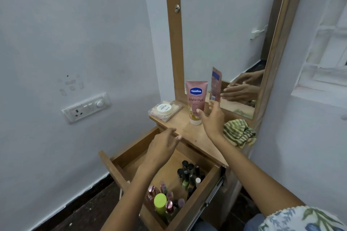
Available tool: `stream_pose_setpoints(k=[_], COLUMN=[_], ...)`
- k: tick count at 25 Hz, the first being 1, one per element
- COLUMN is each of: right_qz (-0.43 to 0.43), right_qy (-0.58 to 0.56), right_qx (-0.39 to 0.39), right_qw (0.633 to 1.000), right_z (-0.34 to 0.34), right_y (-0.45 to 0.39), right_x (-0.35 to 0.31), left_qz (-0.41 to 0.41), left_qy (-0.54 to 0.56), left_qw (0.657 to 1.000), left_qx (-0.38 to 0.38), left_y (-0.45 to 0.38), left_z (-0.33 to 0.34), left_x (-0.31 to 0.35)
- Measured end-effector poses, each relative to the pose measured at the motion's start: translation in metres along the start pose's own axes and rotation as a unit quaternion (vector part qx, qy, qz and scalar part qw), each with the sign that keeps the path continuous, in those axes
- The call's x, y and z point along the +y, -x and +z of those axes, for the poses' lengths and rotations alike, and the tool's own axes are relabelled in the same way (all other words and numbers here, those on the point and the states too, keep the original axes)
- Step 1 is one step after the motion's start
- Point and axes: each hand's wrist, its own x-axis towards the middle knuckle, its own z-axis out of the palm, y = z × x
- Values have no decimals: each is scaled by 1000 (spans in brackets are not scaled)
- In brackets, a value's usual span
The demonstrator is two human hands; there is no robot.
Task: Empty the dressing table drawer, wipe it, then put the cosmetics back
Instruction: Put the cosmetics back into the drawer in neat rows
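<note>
On the counter [189,133] below the mirror [225,33] stands a pink Vaseline tube [196,99], cap down, with the right hand [213,118] just beside it — fingers spread loose, its grip holding nothing, though whether the thumb touches the tube I cannot tell. A clear box [165,110] with a white jar sits left, a striped cloth [238,133] right. Over the open drawer [131,157] the left hand [162,148] hovers, fingers relaxed, grip empty. Cosmetics — nail polish bottles [189,174] and a green-capped bottle [160,203] — lie inside.
</note>
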Motion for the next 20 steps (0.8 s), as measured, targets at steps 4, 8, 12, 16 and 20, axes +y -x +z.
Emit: stream_pose_setpoints(k=[4, 8, 12, 16, 20], right_qz=[50, 21, -6, 19, 59], right_qy=[-87, -80, -15, -37, -129], right_qx=[-3, -12, -26, -31, -98], right_qw=[995, 997, 1000, 999, 985], right_z=[12, 13, 7, 2, 4], right_y=[-23, -28, -27, -15, 11], right_x=[-3, 2, 5, 5, -9], left_qz=[-2, -10, 20, 46, 74], left_qy=[15, 53, 99, 151, 122], left_qw=[998, 994, 988, 976, 973], left_qx=[61, 96, 112, 148, 179], left_y=[-39, -77, -96, -84, -51], left_z=[22, 38, 52, 52, 22], left_x=[12, 21, 29, 31, 20])
